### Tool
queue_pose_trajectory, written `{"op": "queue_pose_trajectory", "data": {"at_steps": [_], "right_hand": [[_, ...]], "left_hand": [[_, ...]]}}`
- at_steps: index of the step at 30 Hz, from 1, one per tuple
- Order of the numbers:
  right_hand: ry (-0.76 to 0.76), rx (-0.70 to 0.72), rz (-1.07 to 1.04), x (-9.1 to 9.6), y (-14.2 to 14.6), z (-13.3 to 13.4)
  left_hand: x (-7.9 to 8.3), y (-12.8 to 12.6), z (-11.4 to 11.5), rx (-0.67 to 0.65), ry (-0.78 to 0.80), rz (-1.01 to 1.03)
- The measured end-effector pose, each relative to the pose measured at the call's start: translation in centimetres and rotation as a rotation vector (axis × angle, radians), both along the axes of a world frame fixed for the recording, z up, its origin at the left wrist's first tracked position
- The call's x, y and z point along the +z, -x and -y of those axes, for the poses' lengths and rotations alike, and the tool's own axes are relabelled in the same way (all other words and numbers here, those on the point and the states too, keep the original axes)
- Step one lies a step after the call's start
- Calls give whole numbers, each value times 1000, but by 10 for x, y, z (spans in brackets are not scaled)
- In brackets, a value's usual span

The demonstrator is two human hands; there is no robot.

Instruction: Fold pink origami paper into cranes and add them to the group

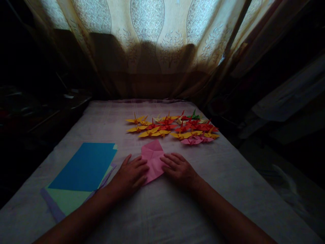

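A partly folded pink paper (153,157) lies on the cloth-covered surface (162,210) in front of me. My left hand (130,175) lies flat with its fingers stretched onto the paper's left edge. My right hand (178,167) rests flat too, its fingertips pressing the paper's right edge. Neither hand grips anything.
A stack of coloured sheets (83,173), blue on top, lies to the left. Several folded paper cranes (175,128) in yellow, red, pink and green sit in rows beyond the pink paper. A patterned curtain (147,44) hangs behind. Both sides are dark.
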State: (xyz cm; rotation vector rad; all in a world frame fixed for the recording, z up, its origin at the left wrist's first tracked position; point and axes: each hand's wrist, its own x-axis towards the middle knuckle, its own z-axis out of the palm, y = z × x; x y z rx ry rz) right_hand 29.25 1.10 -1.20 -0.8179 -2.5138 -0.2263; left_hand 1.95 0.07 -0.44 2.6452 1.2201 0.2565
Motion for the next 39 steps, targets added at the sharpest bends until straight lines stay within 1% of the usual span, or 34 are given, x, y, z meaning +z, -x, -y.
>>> {"op": "queue_pose_trajectory", "data": {"at_steps": [3,5,6,11,14,16,18,23,26,30,34,39], "right_hand": [[-25,84,26,5,-1,12],[21,105,8,8,-1,13],[74,89,-14,9,-1,13],[436,-103,-191,13,6,-1],[623,-232,-290,12,16,-12],[711,-307,-341,10,23,-17],[763,-349,-371,9,28,-21],[761,-347,-402,10,41,-25],[757,-352,-425,8,47,-30],[674,-387,-459,-2,55,-35],[558,-419,-430,-11,59,-35],[496,-418,-412,-18,58,-34]], "left_hand": [[-9,6,8,17,20,16],[-13,10,10,-3,35,17],[-14,12,9,-14,44,16],[-13,14,5,-24,100,-17],[-13,16,6,-29,83,-22],[-13,18,9,-38,58,-10],[-12,21,12,-41,37,13],[-7,24,22,-18,-1,90],[-3,23,25,-25,7,96],[0,24,26,-30,31,98],[-4,26,26,-10,46,115],[-15,29,26,-72,-9,74]]}}
